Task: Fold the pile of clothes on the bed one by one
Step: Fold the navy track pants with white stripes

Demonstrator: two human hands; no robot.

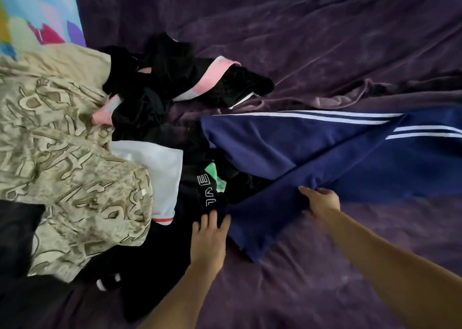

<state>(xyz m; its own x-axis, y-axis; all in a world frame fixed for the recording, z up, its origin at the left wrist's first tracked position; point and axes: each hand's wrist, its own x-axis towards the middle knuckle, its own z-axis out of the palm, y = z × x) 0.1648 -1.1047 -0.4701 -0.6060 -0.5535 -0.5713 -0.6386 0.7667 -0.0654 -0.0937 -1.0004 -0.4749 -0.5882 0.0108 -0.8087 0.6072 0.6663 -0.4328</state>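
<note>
Navy track pants (312,153) with white side stripes lie stretched across the purple bed, their legs running off to the right. My right hand (320,201) pinches the lower edge of one leg, fingers curled into the fabric. My left hand (208,236) lies with straight fingers at the near end of the pants, where they meet a black garment with white letters (207,198). The pile sits at the left: a beige patterned garment (62,166), a white piece (155,168) and a black garment with pink and white bands (187,78).
The purple velvet bedspread (325,41) covers the whole bed, wrinkled, with open surface at the back and at the near right. A bright multicoloured cloth (37,10) lies at the far left corner. More black clothing (15,228) sits at the near left.
</note>
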